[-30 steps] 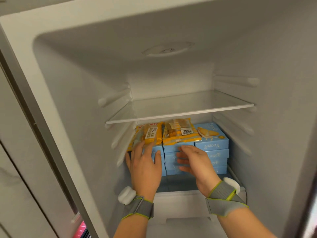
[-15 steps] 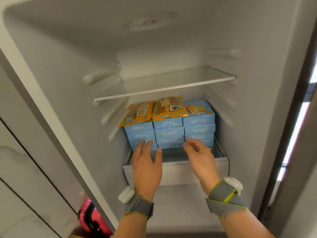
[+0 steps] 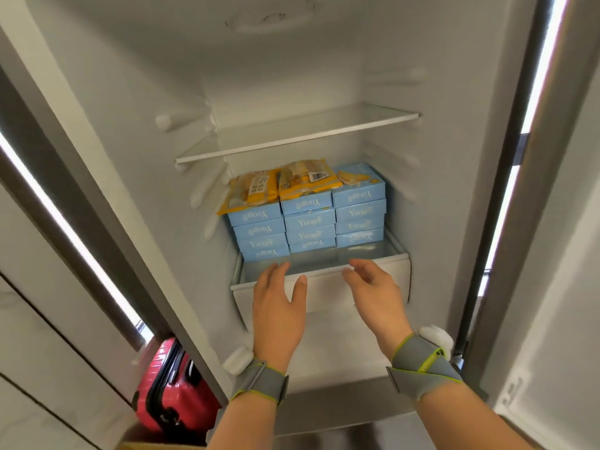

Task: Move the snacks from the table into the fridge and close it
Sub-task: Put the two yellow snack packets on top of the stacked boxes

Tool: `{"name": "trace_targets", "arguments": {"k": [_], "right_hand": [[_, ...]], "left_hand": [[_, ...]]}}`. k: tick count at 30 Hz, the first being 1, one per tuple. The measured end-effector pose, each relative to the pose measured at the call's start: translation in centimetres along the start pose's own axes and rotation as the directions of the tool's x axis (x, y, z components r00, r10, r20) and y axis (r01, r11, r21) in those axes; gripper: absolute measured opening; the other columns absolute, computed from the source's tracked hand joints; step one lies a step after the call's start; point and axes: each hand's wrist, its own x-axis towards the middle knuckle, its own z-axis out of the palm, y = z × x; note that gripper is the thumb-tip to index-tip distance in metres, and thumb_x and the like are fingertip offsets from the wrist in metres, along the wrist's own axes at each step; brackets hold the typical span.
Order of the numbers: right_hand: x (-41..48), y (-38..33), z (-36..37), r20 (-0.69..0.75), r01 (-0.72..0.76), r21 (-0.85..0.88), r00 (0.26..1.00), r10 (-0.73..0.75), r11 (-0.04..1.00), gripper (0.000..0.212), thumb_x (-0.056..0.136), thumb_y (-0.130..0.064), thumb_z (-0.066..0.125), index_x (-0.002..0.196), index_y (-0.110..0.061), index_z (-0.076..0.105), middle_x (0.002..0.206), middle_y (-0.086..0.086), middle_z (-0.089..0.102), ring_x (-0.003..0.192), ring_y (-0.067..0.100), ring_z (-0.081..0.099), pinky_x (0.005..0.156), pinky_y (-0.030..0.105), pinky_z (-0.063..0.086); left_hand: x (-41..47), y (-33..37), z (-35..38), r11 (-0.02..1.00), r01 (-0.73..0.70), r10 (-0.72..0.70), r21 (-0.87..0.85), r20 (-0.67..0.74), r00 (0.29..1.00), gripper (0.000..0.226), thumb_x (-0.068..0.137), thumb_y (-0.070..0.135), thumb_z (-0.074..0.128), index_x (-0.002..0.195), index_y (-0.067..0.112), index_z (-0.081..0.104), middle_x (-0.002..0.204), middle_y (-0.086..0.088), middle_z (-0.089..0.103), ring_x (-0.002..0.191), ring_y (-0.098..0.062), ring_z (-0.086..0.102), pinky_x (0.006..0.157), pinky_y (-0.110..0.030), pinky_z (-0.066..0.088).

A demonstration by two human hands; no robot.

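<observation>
The fridge (image 3: 454, 157) stands open in front of me. Three stacks of light blue snack boxes (image 3: 310, 220) sit on the glass cover above the white drawer (image 3: 328, 292). Two yellow snack packets (image 3: 256, 191) lie on top of the left and middle stacks. My left hand (image 3: 276, 306) hovers over the drawer's front edge, fingers spread, holding nothing. My right hand (image 3: 376, 290) is beside it, fingers apart and empty, just in front of the boxes. Both wrists wear grey bands with white sensors.
A glass shelf (image 3: 302, 134) above the boxes is bare. The fridge door (image 3: 552, 254) stands open at the right. A red suitcase (image 3: 172, 388) stands on the floor at the lower left, beside a white cabinet panel (image 3: 42, 287).
Both hands have pulled back from the snack packets and boxes to the drawer's front edge. The view has backed away from the fridge, so more of the frame and the suitcase shows.
</observation>
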Motion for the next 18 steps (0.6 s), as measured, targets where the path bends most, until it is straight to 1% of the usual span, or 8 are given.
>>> {"name": "trace_targets", "arguments": {"k": [3, 6, 8, 10, 12, 14, 15, 18], "right_hand": [[-1.9, 0.2, 0.7, -0.021, -0.005, -0.05, 1.0, 0.004, 0.999, 0.031, 0.097, -0.038, 0.062, 0.128, -0.034, 0.067, 0.126, -0.006, 0.067, 0.119, 0.016, 0.06, 0.103, 0.037, 0.049], [-4.7, 0.9, 2.1, -0.029, -0.025, -0.111, 0.999, 0.022, 0.994, 0.032, 0.098, -0.038, 0.062, 0.129, -0.033, 0.067, 0.126, -0.004, 0.067, 0.119, 0.016, 0.06, 0.102, 0.036, 0.048], [-7.3, 1.8, 3.4, -0.04, -0.067, -0.147, 0.997, 0.061, 0.987, 0.032, 0.097, -0.038, 0.062, 0.129, -0.033, 0.067, 0.126, -0.004, 0.067, 0.119, 0.016, 0.06, 0.102, 0.035, 0.048], [-10.1, 3.0, 3.9, -0.065, -0.117, -0.182, 0.992, 0.107, 0.976, 0.032, 0.096, -0.037, 0.063, 0.128, -0.032, 0.067, 0.124, -0.004, 0.067, 0.117, 0.016, 0.061, 0.098, 0.032, 0.046], [-12.7, 4.4, 4.1, -0.094, -0.161, -0.235, 0.985, 0.142, 0.959, 0.032, 0.096, -0.036, 0.064, 0.128, -0.032, 0.067, 0.121, -0.003, 0.067, 0.115, 0.017, 0.061, 0.096, 0.031, 0.045], [-15.3, 5.5, 3.1, -0.154, -0.214, -0.279, 0.972, 0.176, 0.936, 0.033, 0.096, -0.036, 0.064, 0.129, -0.031, 0.067, 0.12, -0.002, 0.068, 0.115, 0.017, 0.061, 0.096, 0.031, 0.045], [-15.9, 5.6, 2.6, -0.16, -0.228, -0.298, 0.969, 0.188, 0.927, 0.034, 0.096, -0.037, 0.064, 0.129, -0.031, 0.067, 0.119, -0.002, 0.069, 0.114, 0.017, 0.062, 0.095, 0.031, 0.045], [-17.9, 5.3, 0.2, -0.256, -0.269, -0.321, 0.948, 0.19, 0.908, 0.037, 0.094, -0.04, 0.062, 0.131, -0.033, 0.065, 0.12, -0.004, 0.07, 0.115, 0.017, 0.063, 0.096, 0.034, 0.049]], "left_hand": [[-1.6, -0.7, -1.3, 0.999, -0.018, 0.019, -0.036, 0.016, 1.0, 0.045, 0.103, 0.037, 0.058, 0.145, 0.021, 0.055, 0.149, 0.0, 0.049, 0.141, -0.017, 0.043, 0.118, -0.028, 0.031], [-3.7, -2.9, -2.7, 0.997, 0.021, -0.017, -0.069, 0.058, 0.998, 0.045, 0.102, 0.04, 0.056, 0.144, 0.024, 0.055, 0.149, 0.001, 0.049, 0.139, -0.017, 0.044, 0.119, -0.034, 0.036], [-5.6, -5.0, -3.3, 0.995, 0.057, -0.048, -0.084, 0.102, 0.994, 0.045, 0.103, 0.041, 0.055, 0.144, 0.024, 0.054, 0.148, 0.002, 0.049, 0.139, -0.017, 0.045, 0.118, -0.036, 0.038], [-7.8, -6.7, -3.4, 0.99, 0.087, -0.069, -0.111, 0.151, 0.986, 0.044, 0.103, 0.042, 0.055, 0.144, 0.024, 0.054, 0.147, 0.004, 0.05, 0.138, -0.015, 0.046, 0.118, -0.036, 0.038], [-9.8, -8.1, -3.2, 0.986, 0.104, -0.077, -0.133, 0.196, 0.978, 0.043, 0.103, 0.04, 0.056, 0.142, 0.023, 0.056, 0.145, 0.002, 0.053, 0.136, -0.017, 0.048, 0.115, -0.03, 0.037], [-12.2, -8.3, -3.0, 0.983, 0.103, -0.057, -0.15, 0.282, 0.958, 0.042, 0.102, 0.039, 0.058, 0.14, 0.02, 0.058, 0.142, 0.0, 0.055, 0.134, -0.019, 0.049, 0.112, -0.025, 0.035], [-12.7, -8.1, -2.7, 0.982, 0.098, -0.043, -0.162, 0.31, 0.95, 0.042, 0.102, 0.039, 0.058, 0.14, 0.02, 0.059, 0.142, 0.0, 0.055, 0.134, -0.018, 0.05, 0.112, -0.025, 0.035], [-13.9, -5.9, -2.4, 0.97, 0.061, 0.023, -0.235, 0.339, 0.94, 0.04, 0.101, 0.037, 0.06, 0.138, 0.021, 0.06, 0.139, 0.003, 0.056, 0.132, -0.015, 0.05, 0.109, -0.021, 0.034]]}}
